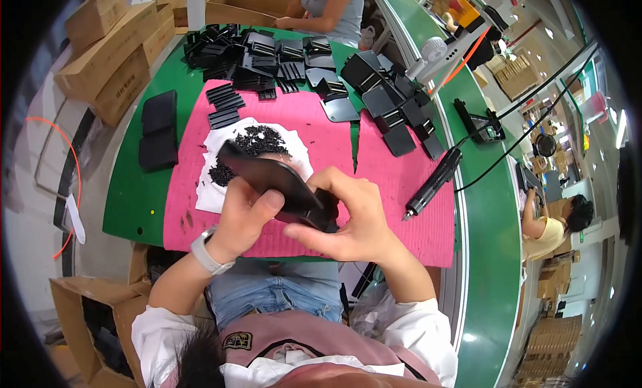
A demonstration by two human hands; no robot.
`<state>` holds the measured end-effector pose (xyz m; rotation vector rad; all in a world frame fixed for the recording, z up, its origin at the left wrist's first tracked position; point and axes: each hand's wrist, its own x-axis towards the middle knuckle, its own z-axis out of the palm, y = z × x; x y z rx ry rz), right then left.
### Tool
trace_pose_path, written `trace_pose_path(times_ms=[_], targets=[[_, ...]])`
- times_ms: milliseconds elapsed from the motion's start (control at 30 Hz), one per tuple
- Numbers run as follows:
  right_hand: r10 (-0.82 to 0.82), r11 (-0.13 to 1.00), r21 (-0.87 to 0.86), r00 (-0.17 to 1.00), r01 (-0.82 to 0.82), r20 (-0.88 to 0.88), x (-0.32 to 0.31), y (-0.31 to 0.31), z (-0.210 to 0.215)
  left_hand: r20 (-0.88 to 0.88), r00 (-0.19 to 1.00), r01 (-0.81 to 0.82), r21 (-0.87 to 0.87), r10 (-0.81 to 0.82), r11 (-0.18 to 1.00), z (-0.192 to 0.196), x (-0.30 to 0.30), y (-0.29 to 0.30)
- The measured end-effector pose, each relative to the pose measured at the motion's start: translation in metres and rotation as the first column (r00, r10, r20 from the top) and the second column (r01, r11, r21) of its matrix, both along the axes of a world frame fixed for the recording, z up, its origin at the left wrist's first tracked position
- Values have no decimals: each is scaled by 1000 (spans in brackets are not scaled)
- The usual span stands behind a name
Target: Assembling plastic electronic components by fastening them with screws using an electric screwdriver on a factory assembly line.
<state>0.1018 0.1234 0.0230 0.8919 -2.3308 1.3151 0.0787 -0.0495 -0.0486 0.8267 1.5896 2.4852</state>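
Both of my hands hold a black plastic part (277, 178) with a broad, smooth, curved plate, tilted above the pink mat (334, 147). My left hand (242, 214) grips the plate's near side, thumb on top. My right hand (354, 217) curls round a smaller dark block at its right end; what its fingertips touch there is partly hidden. Just behind the part lies a white cloth (301, 150) bearing a heap of small black screws (261, 140). An electric screwdriver (435, 184) with a cord rests on the mat, right of my right hand.
Black ribbed pieces (225, 104) and plates pile up at the table's far side, with more black parts (388, 100) at the right. Two black plates (158, 130) lie at left. An open carton (100, 328) stands lower left. Another person (328, 17) sits across the table.
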Motion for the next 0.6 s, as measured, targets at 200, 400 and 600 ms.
trace_pose_path(times_ms=[200, 400, 600], targets=[[229, 961, -214, 940, -177, 252, 9, 22, -22, 60, 989, -131, -71, 135, 989, 26, 29, -31], [295, 955, -132, 786, -268, 543, 6, 1, -15, 579, 447, -865, 87, 681, 494, -15, 42, -151], [-36, 992, 123, 837, -38, 546, -15, 21, -27, 575, 48, -999, 23, 817, 43, -124, 200, -530]])
